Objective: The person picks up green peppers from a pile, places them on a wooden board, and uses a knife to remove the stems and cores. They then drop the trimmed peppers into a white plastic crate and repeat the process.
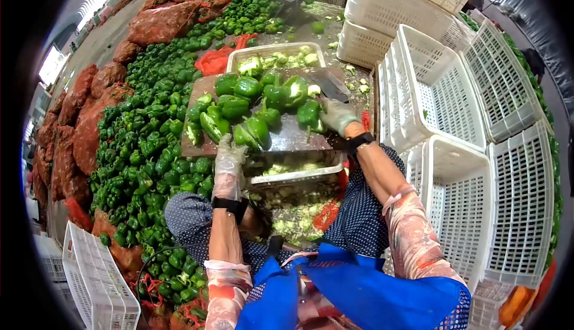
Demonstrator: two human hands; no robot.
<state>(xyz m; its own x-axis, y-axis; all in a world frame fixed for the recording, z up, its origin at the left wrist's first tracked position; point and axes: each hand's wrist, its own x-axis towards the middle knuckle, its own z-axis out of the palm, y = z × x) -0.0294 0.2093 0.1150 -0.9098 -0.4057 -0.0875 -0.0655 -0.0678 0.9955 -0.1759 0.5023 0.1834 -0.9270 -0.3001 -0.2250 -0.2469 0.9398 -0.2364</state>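
Several green bell peppers [234,107], some cut open, lie on a wet cutting board [287,143] in front of me. My left hand [229,164], in a thin pale glove, is at the board's near left edge, its fingers closed at the lower end of a green bell pepper [214,124]. At the board's right side my gloved right hand [338,116] has its fingers closed against another green bell pepper [309,115]; part of the grip is hidden. A broad-bladed knife [329,86] lies flat just beyond the right hand.
Beneath the board sits a white tub [296,176] with pale pepper cores. A large heap of green peppers [152,115] spreads to the left, with red mesh sacks [89,127] behind it. White plastic crates [439,88] stand along my right; another crate [98,279] is at lower left.
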